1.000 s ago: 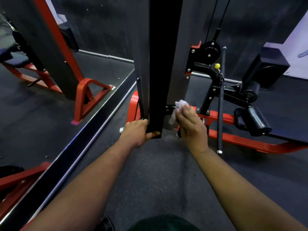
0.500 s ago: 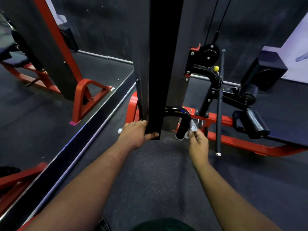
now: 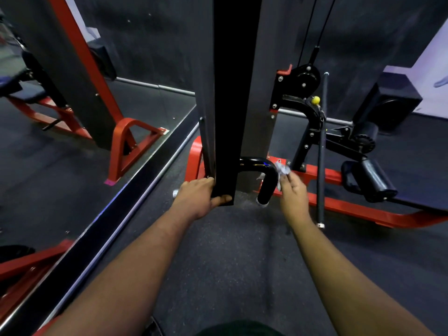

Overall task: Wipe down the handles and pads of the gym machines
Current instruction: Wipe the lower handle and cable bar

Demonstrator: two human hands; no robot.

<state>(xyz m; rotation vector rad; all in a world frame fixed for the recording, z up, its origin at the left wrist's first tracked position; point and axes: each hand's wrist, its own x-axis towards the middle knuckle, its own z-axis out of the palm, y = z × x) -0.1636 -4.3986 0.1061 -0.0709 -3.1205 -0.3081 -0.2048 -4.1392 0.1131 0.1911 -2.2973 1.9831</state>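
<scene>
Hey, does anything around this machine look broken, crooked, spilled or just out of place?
Nothing stands out. The left hand grips the foot of the black upright, and the right hand pinches a crumpled wipe beside the curved black handle. No spill or damage shows on the floor.

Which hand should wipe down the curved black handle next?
Right. The right hand already pinches the wipe right beside the curved black handle, while the left hand grips the black upright and holds no wipe.
</scene>
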